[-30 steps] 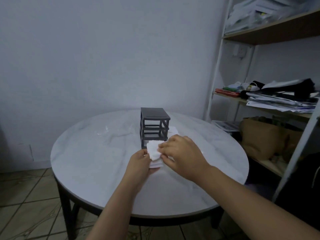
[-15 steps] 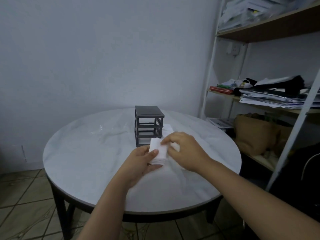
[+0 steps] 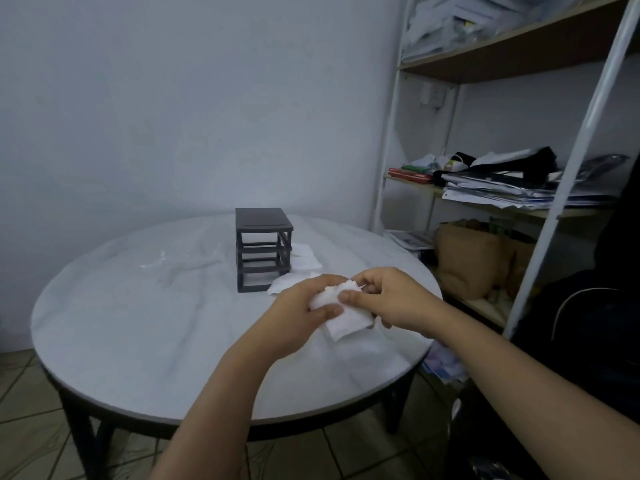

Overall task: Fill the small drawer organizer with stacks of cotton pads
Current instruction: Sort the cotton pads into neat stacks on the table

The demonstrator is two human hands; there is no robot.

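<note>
Both hands are on one small stack of cotton pads (image 3: 346,315), held just above the counter (image 3: 138,323) mid-frame. The left hand (image 3: 298,306) has its grip closed round the stack's left side, thumb on top. The right hand (image 3: 394,299) pinches the right edge. Looks to me like we're at the squaring-up step, evening the stack before loading. Just beyond, loose pads (image 3: 304,259) lie on the counter right beside the drawer organizer (image 3: 261,247), a dark frame up centre. Its slots look empty from here. Next move, I reckon: keep the stack pinched flat and slide it level into a slot without it fanning out.
</note>
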